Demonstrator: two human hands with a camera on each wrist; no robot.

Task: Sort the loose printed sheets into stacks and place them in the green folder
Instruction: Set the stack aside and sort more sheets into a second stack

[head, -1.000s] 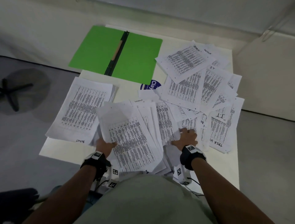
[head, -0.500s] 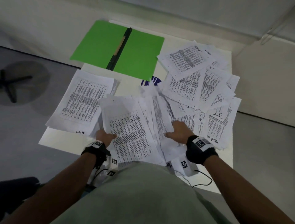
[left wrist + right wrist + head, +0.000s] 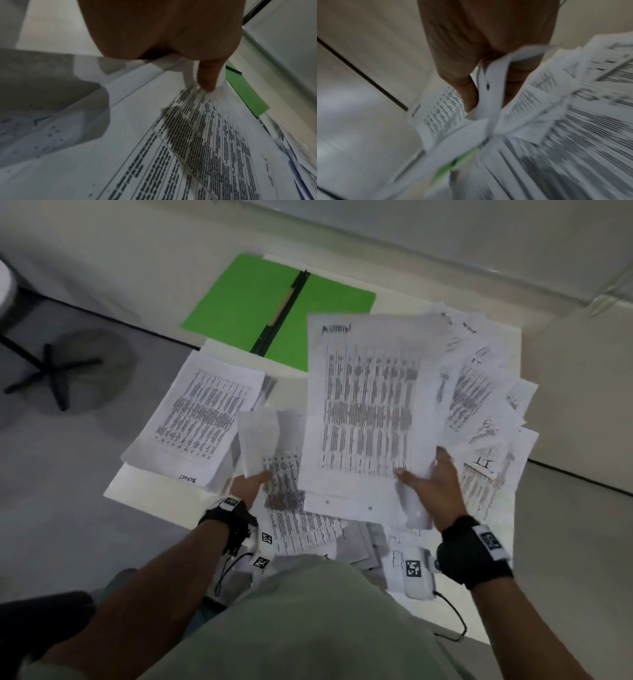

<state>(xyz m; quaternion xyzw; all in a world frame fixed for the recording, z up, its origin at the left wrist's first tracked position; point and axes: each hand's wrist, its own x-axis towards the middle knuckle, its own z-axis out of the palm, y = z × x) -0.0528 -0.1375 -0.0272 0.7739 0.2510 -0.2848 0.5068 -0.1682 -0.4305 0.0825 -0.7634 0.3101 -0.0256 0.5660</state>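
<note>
The green folder (image 3: 239, 302) (image 3: 245, 94) lies open at the table's far left. Printed sheets cover the white table (image 3: 154, 501). One squared stack (image 3: 205, 412) lies at the left, and loose sheets (image 3: 486, 405) fan out at the right. My right hand (image 3: 428, 481) (image 3: 488, 94) pinches the lower edge of a bundle of sheets (image 3: 366, 405) and holds it raised over the pile, with a handwritten label on its top page. My left hand (image 3: 253, 481) (image 3: 197, 70) pinches the near edge of a smaller raised sheet (image 3: 257, 440). More sheets (image 3: 301, 525) (image 3: 188, 148) lie beneath both hands.
The folder's left flap hangs past the table's far left edge. A black chair base (image 3: 51, 371) stands on the grey floor at the left. Pale walls (image 3: 565, 388) close in behind and to the right of the table. Paper reaches the near edge.
My right hand has picked a bundle of sheets off the middle pile and raised it. My left hand has let go of the front sheet and now lifts a smaller one.
</note>
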